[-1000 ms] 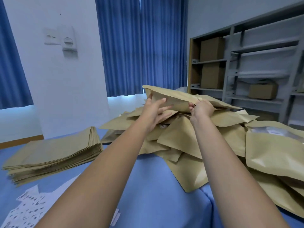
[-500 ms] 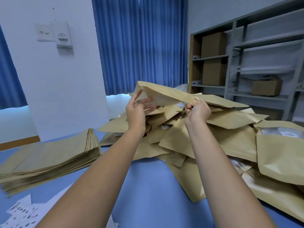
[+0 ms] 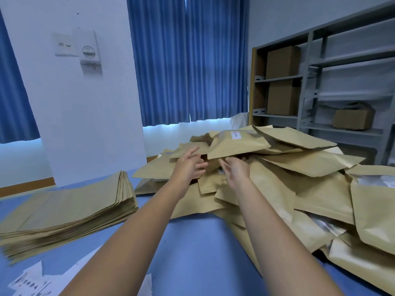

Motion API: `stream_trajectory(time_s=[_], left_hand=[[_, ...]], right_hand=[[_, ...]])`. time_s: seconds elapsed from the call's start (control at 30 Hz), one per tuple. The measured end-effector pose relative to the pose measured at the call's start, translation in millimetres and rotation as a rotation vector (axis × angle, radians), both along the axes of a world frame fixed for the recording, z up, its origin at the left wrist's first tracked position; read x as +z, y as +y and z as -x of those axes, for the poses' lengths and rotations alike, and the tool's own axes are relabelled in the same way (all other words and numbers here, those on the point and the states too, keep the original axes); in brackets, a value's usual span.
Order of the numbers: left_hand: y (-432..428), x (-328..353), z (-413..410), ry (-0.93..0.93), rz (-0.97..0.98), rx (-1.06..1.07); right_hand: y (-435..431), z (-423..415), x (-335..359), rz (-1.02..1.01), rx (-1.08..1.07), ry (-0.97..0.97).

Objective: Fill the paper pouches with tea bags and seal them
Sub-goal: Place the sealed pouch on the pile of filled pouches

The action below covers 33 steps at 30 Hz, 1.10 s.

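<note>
A big heap of filled brown paper pouches (image 3: 303, 180) covers the right half of the blue table (image 3: 192, 253). On top of the heap lies a pouch with a small white label (image 3: 237, 144). My left hand (image 3: 189, 165) and my right hand (image 3: 236, 169) hover just in front of that pouch, fingers spread and loose, holding nothing. A neat stack of flat empty pouches (image 3: 68, 212) lies at the left. No tea bags are visible.
White label sheets (image 3: 32, 283) lie at the table's near left corner. A white pillar (image 3: 85, 92) stands behind the stack, blue curtains (image 3: 188, 60) beyond it. Grey shelving (image 3: 333, 86) with cardboard boxes stands at the back right.
Both hands held a pouch up over the heap; now they have let it go, it lies on top of the heap, and the hands have drawn back slightly, open.
</note>
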<state>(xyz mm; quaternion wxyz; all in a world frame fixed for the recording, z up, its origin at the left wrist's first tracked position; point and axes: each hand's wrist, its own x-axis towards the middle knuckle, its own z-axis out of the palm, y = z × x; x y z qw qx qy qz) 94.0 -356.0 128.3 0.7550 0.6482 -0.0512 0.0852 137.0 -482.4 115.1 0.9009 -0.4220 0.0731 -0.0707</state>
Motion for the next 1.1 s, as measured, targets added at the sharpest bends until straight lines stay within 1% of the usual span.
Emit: stream_trajectory(time_s=[0.07, 0.13, 0.23, 0.33, 0.4, 0.47, 0.5, 0.57, 0.6, 0.63, 0.7, 0.77, 0.87, 0.93, 1.0, 1.03, 1.1], left_hand=[[8.3, -9.4, 3.7, 0.044, -0.050, 0.012], [17.0, -19.6, 8.8, 0.064, -0.112, -0.008], [37.1, -35.2, 19.2, 0.067, -0.266, -0.030], [69.3, -54.5, 31.1, -0.004, -0.443, 0.050], [99.2, -69.5, 37.9, -0.086, -0.586, 0.185], [138.2, -85.7, 39.7, -0.130, -0.843, 0.364], [160.1, -92.7, 40.0, -0.104, -1.029, 0.465], [204.1, -104.0, 41.6, 0.066, -1.442, 0.630], [223.9, -108.6, 43.2, 0.180, -1.603, 0.644], [241.6, -113.3, 44.8, 0.277, -1.708, 0.619], [272.5, -122.9, 46.3, 0.397, -1.795, 0.536], [291.9, -132.2, 47.9, 0.402, -1.846, 0.495], [301.2, -144.3, 48.2, 0.270, -1.828, 0.539], [299.1, -145.6, 49.0, 0.250, -1.805, 0.589], [297.0, -144.6, 49.9, 0.181, -1.896, 0.644], [295.8, -143.9, 51.2, 0.114, -1.943, 0.636], [293.5, -140.8, 62.3, -0.077, -1.929, 0.626]], right_hand=[[16.7, 2.4, -18.1, 0.020, 0.053, 0.039], [35.3, 8.5, -29.4, -0.009, 0.094, 0.037], [70.7, 22.7, -41.6, 0.016, 0.112, 0.044], [116.0, 43.2, -57.7, 0.063, 0.142, 0.061], [147.4, 55.7, -68.9, 0.037, 0.186, 0.076], [179.3, 66.4, -80.4, 0.019, 0.244, 0.105], [194.7, 71.1, -86.3, 0.021, 0.277, 0.124], [223.9, 78.9, -97.7, 0.027, 0.347, 0.166], [237.0, 81.4, -103.5, 0.034, 0.381, 0.184], [248.6, 84.3, -108.9, 0.042, 0.412, 0.199], [267.7, 90.5, -119.8, 0.051, 0.469, 0.227], [280.3, 97.0, -133.6, 0.060, 0.516, 0.254], [287.3, 98.1, -148.2, 0.110, 0.545, 0.251], [288.0, 91.2, -153.6, 0.115, 0.532, 0.252], [286.5, 86.3, -157.0, 0.055, 0.529, 0.259], [285.2, 84.8, -158.9, -0.005, 0.531, 0.265], [282.0, 83.4, -159.8, -0.117, 0.560, 0.265]])
